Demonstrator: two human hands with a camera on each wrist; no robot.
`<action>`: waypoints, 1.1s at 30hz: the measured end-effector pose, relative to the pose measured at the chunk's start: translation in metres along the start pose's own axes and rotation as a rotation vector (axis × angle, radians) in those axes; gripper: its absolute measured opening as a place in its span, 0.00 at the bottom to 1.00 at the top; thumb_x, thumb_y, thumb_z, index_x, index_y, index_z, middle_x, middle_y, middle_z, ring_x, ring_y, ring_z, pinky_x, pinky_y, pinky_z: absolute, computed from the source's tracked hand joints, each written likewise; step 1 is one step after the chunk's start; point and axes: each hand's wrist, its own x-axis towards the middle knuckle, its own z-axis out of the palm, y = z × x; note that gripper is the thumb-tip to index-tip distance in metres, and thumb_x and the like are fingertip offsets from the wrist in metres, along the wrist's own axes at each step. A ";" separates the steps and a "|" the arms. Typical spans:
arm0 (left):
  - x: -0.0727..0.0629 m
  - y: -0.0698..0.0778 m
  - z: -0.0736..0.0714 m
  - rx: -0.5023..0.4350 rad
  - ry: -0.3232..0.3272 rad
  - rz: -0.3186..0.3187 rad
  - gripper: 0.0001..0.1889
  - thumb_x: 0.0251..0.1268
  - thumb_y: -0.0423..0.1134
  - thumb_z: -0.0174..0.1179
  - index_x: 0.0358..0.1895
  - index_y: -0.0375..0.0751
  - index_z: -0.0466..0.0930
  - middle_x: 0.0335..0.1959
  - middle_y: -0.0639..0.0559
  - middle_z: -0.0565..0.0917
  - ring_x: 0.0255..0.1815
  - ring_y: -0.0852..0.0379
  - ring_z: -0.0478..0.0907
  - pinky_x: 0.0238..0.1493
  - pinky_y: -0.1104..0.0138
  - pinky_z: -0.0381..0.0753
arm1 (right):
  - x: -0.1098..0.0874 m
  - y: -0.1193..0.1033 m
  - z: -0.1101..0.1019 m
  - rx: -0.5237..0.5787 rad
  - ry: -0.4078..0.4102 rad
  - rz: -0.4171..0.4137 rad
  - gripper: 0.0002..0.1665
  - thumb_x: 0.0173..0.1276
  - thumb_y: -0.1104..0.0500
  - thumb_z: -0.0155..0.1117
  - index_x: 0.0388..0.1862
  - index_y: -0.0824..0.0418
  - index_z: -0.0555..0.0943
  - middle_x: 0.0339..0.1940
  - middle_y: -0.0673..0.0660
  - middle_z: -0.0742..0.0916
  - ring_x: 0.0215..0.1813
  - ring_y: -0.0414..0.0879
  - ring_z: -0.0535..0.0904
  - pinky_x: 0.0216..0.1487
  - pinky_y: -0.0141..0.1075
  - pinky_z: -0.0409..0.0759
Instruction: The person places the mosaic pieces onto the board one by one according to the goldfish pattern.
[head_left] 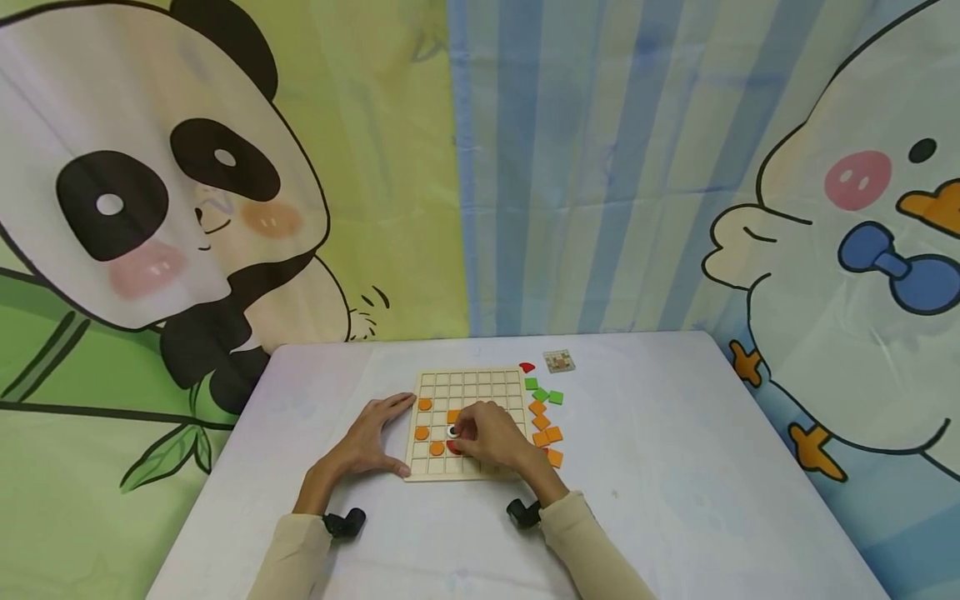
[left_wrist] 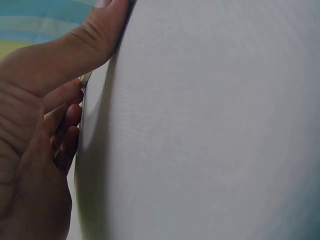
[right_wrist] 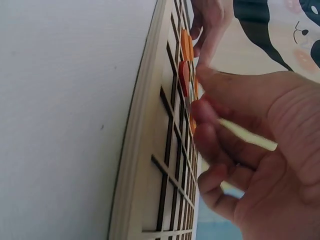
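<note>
A wooden grid board (head_left: 468, 385) lies on the white table. My left hand (head_left: 372, 437) rests along its left edge, index finger at the upper corner and thumb at the lower; in the left wrist view the left hand (left_wrist: 55, 95) has its fingers against the edge. Over the middle squares, my right hand (head_left: 491, 435) pinches a small white round piece with a black dot (head_left: 452, 432) between thumb and fingertips. Directly below that piece is a red piece (head_left: 453, 447), partly hidden by the hand; an orange square (head_left: 453, 415) lies above. Orange discs (head_left: 424, 404) occupy squares to the left.
Right of the board lie several loose orange squares (head_left: 553, 434), green squares (head_left: 556, 397) and a red fan-shaped piece (head_left: 527, 367). A small patterned card (head_left: 558, 361) is at the back. Cartoon-printed curtains (head_left: 585, 167) stand behind the table (head_left: 660, 467).
</note>
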 end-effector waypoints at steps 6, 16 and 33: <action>0.002 0.001 -0.002 -0.001 0.002 -0.001 0.73 0.28 0.62 0.93 0.86 0.46 0.65 0.87 0.44 0.67 0.78 0.38 0.67 0.78 0.34 0.70 | -0.001 0.001 0.000 0.008 -0.015 -0.008 0.06 0.69 0.56 0.82 0.40 0.55 0.93 0.28 0.42 0.87 0.30 0.34 0.78 0.34 0.29 0.78; 0.003 0.001 -0.008 0.012 0.002 -0.014 0.72 0.30 0.60 0.93 0.86 0.46 0.65 0.87 0.44 0.66 0.80 0.36 0.65 0.79 0.32 0.68 | -0.002 0.002 -0.004 0.026 0.024 -0.054 0.06 0.73 0.54 0.78 0.41 0.56 0.93 0.32 0.44 0.90 0.32 0.33 0.79 0.38 0.28 0.80; -0.001 0.001 0.000 0.004 0.012 -0.009 0.74 0.27 0.60 0.94 0.87 0.46 0.64 0.87 0.45 0.67 0.77 0.39 0.67 0.78 0.34 0.70 | -0.031 0.066 -0.073 0.054 0.305 0.064 0.11 0.72 0.61 0.78 0.49 0.66 0.92 0.38 0.53 0.93 0.39 0.42 0.84 0.44 0.37 0.86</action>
